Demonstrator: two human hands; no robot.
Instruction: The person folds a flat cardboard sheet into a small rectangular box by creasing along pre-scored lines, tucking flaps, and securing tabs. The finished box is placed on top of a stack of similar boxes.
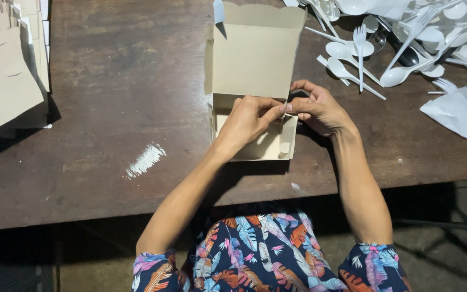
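Note:
A tan cardboard box (252,54) lies open on the dark wooden table (120,108), its lid folded back away from me. My left hand (247,121) reaches over the box's tray and pinches the right wall near the corner. My right hand (317,108) meets it from the right side, fingers closed on the same cardboard flap. The fingertips of both hands touch at the box's right edge. Part of the tray is hidden under my left hand.
A pile of white plastic spoons and forks (401,38) covers the table's far right, with white napkins (455,111) beside it. A stack of flat cardboard blanks (6,59) sits at the far left. A white paint smear (146,159) marks the wood.

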